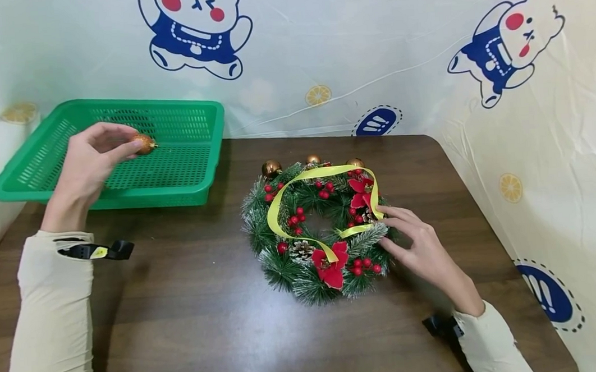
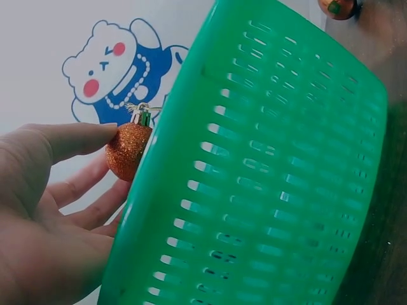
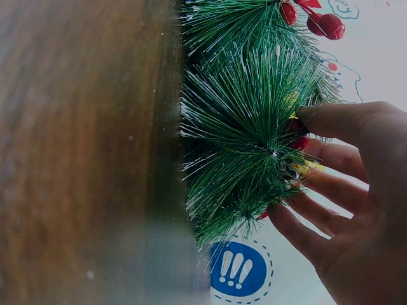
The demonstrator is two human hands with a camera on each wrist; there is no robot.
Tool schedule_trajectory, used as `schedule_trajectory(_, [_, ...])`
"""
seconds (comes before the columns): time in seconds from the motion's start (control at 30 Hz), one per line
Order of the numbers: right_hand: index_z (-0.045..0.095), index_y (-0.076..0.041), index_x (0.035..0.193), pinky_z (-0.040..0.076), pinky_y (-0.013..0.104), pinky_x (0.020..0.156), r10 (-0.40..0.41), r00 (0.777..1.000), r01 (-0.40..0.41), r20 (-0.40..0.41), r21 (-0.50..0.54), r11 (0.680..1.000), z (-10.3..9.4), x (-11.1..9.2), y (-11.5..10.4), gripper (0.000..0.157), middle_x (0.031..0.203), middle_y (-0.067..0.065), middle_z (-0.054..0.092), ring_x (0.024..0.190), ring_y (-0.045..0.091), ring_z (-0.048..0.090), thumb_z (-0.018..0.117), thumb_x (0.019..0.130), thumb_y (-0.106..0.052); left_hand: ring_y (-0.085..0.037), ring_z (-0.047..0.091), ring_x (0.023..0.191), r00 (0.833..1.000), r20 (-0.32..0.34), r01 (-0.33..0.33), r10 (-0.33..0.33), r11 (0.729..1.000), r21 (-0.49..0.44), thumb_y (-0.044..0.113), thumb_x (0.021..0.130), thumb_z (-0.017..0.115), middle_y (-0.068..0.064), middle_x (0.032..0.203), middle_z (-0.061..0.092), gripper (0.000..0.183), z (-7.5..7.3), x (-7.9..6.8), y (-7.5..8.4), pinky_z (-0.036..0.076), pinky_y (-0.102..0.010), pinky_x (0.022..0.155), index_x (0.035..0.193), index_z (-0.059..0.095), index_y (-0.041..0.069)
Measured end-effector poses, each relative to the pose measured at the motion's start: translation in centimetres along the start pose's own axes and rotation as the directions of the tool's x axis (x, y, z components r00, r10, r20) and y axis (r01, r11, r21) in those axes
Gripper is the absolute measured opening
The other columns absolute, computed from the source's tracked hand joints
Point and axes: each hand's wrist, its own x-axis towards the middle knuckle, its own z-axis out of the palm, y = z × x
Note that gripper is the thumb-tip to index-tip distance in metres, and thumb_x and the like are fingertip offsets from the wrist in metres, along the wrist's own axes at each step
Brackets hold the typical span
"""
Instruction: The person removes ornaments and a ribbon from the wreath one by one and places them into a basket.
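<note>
My left hand (image 1: 86, 163) pinches a glittery copper-orange bauble (image 1: 145, 144) between thumb and fingers, over the green basket (image 1: 210, 151). In the left wrist view the bauble (image 2: 127, 151) shows its gold cap and string beside the basket's rim. On the table lies a green Christmas wreath (image 1: 277, 266) with frosted needles, red berries, red flowers and pinecones. A yellow ribbon (image 1: 275, 209) lies looped over it. My right hand (image 1: 423, 249) touches the wreath's right side near the ribbon, its fingers spread and mostly straight; the right wrist view shows the fingertips among the needles (image 3: 248, 121).
Three shiny brown-gold baubles (image 1: 272, 168) sit along the wreath's far edge. The perforated basket stands at the back left of the dark wooden table (image 1: 193, 304). A printed cloth (image 1: 291, 57) with cartoon bears hangs behind and to the right.
</note>
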Motion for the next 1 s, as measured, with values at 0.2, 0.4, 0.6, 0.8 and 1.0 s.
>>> schedule_trajectory(0.2, [0.072, -0.009, 0.116, 0.047, 0.053, 0.099, -0.003, 1.000, 0.003, -0.001, 0.001, 1.000, 0.0, 0.0, 0.1, 0.033, 0.141, 0.001, 0.057, 0.133, 0.021, 0.049, 0.080, 0.084, -0.010, -0.007, 0.066, 0.087, 0.999, 0.036, 0.004, -0.005, 0.999, 0.036, 0.011, 0.091, 0.073, 0.006, 0.105, 0.067, 0.032, 0.0, 0.0, -0.3, 0.053, -0.012, 0.073, 0.120, 0.063, 0.001])
schedule_trajectory(0.4, [0.072, -0.010, 0.116, 0.047, 0.053, 0.099, 0.000, 1.000, 0.000, -0.002, 0.001, 1.000, 0.0, 0.0, 0.1, 0.033, 0.141, 0.000, 0.057, 0.133, 0.021, 0.049, 0.079, 0.084, -0.010, -0.008, 0.065, 0.089, 0.998, 0.058, 0.013, -0.019, 0.996, 0.089, 0.014, 0.092, 0.073, 0.008, 0.105, 0.067, 0.033, -0.1, 0.1, -0.6, 0.053, -0.011, 0.073, 0.121, 0.063, 0.003])
schedule_trajectory(0.6, [0.072, -0.010, 0.116, 0.047, 0.053, 0.099, -0.005, 1.000, 0.005, -0.002, 0.003, 1.000, 0.0, 0.0, 0.2, 0.033, 0.141, 0.000, 0.057, 0.133, 0.021, 0.049, 0.080, 0.084, -0.011, -0.006, 0.062, 0.092, 0.997, 0.054, 0.050, -0.060, 0.985, 0.168, 0.020, 0.091, 0.074, 0.012, 0.104, 0.066, 0.034, -0.3, 0.2, -0.8, 0.049, -0.008, 0.074, 0.122, 0.064, 0.008])
schedule_trajectory(0.8, [0.072, -0.010, 0.116, 0.047, 0.053, 0.100, -0.010, 1.000, 0.010, -0.004, 0.001, 1.000, 0.0, 0.1, 0.3, 0.033, 0.142, 0.000, 0.057, 0.133, 0.021, 0.049, 0.080, 0.083, -0.011, -0.006, 0.063, 0.095, 0.996, 0.082, 0.031, -0.042, 0.991, 0.131, 0.017, 0.092, 0.073, 0.011, 0.106, 0.067, 0.035, -0.4, 0.1, -1.1, 0.051, -0.010, 0.074, 0.124, 0.063, 0.006])
schedule_trajectory(1.0, [0.072, -0.011, 0.116, 0.047, 0.054, 0.100, 0.000, 1.000, 0.000, -0.004, 0.009, 1.000, 0.1, 0.0, 0.4, 0.034, 0.142, 0.000, 0.057, 0.133, 0.021, 0.048, 0.080, 0.083, -0.010, -0.002, 0.064, 0.095, 0.994, 0.103, 0.021, -0.031, 0.996, 0.092, 0.015, 0.093, 0.071, 0.011, 0.106, 0.069, 0.030, -0.4, 0.1, -1.0, 0.051, -0.011, 0.075, 0.122, 0.065, 0.009])
